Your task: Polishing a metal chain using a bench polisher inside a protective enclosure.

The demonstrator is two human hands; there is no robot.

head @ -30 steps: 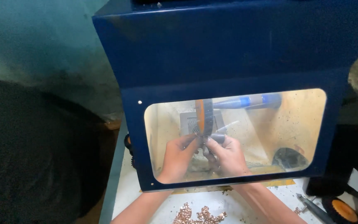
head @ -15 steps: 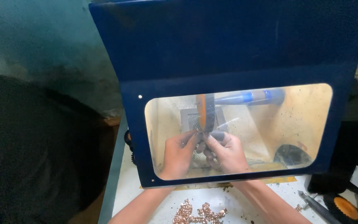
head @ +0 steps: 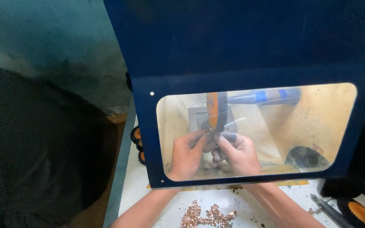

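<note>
- Behind the clear window (head: 317, 122) of the blue hood (head: 241, 46), both hands work just under the orange-rimmed wheel (head: 216, 110), which stands upright on a blue shaft (head: 267, 96).
- Left hand (head: 186, 154): fingers curled, thumb and forefinger pinched on a small metal piece (head: 214, 134) at the lower edge of the wheel.
- Right hand (head: 239, 154): closed the same way, pinching that piece from the other side, so the fingertips of both hands nearly meet.
- The piece sits at or just beside the wheel's rim; whether it touches cannot be told through the glare, and it is too small to make out its shape.
- To do this well, I judge the grip should stay on both ends, with the fingertips kept back from the rim and only the metal offered to it.
- Light, even pressure and a slow turn of the piece would likely work every face without snagging.
- Both wrists pass under the hood's lower edge and look steadied low, which helps control.
- Outside the hood, a heap of copper-coloured chain (head: 208, 216) lies on the white table (head: 258, 207) between the forearms, well apart from the wheel.
- A dark tool with an orange disc (head: 360, 212) lies at the far right.
</note>
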